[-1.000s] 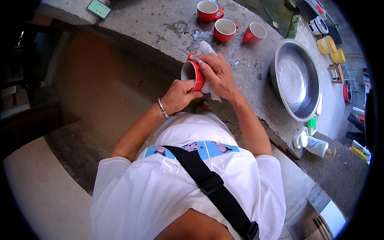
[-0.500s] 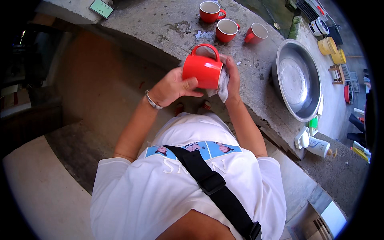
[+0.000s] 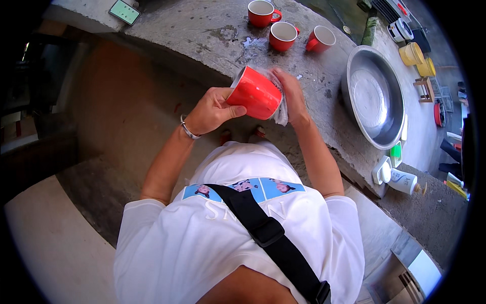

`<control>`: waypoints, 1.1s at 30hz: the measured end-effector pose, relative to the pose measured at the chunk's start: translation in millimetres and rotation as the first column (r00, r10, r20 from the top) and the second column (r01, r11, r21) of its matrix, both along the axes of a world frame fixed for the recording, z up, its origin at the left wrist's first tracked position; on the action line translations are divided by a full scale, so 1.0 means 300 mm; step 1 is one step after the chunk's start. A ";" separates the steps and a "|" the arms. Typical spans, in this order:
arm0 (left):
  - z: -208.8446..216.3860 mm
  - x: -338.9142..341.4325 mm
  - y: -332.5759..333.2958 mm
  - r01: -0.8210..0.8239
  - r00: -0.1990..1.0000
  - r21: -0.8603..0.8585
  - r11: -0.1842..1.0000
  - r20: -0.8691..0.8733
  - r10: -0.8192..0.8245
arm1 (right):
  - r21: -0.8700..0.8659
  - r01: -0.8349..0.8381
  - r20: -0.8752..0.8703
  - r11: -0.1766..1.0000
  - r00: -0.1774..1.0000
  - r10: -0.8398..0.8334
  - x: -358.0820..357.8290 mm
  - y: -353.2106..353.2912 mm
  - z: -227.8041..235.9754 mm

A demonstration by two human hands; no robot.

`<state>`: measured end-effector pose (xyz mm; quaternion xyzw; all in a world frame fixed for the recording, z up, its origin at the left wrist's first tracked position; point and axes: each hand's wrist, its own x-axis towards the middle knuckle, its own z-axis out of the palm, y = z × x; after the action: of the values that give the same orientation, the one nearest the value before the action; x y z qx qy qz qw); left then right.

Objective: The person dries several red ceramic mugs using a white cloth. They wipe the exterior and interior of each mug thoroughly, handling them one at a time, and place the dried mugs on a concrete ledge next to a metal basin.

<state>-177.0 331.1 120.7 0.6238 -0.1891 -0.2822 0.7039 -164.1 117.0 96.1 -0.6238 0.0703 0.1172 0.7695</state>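
My left hand [image 3: 208,110] grips a glossy red mug [image 3: 256,94] at its left end, thumb along the near side. The mug lies tilted on its side in the air, just off the counter's near edge. Its handle is out of sight. Against the mug's right end, my right hand [image 3: 292,97] presses a white cloth [image 3: 281,112], fingers pointing away from me. That hand partly hides the cloth. Beyond them on the counter stand three more red mugs with white insides: one at the back [image 3: 261,14], one in front [image 3: 283,36], one to the right [image 3: 321,39].
A large metal basin [image 3: 375,96] sits on the concrete counter [image 3: 202,30] to the right. Near it are a white soap dish [image 3: 381,171], a green-and-white box [image 3: 396,152] and a white pump bottle [image 3: 403,181] lying down. A green phone-like object [image 3: 124,12] lies far left.
The mug has turned in my hands: its handle, on top before, no longer shows. My right hand with the cloth has shifted slightly lower along the mug's right end.
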 end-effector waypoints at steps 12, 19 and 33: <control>-0.055 -0.038 -0.060 -0.190 0.980 0.278 0.941 0.104 0.168 | -0.669 0.369 0.734 0.645 0.461 0.498 -0.063 0.063 0.080; 0.010 -0.042 -0.044 -0.037 0.992 0.220 0.975 0.123 0.010 | 0.155 -0.306 0.092 0.939 0.951 0.295 -0.016 -0.013 0.063; 0.014 -0.022 -0.009 0.159 0.985 0.222 0.962 0.029 -0.170 | -0.192 -0.525 0.446 0.829 0.706 0.550 -0.027 -0.063 0.085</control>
<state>-183.6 328.4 124.7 0.6862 -0.2247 -0.3438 0.6004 -172.3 98.0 121.7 -0.6449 -0.3057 0.1750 0.6782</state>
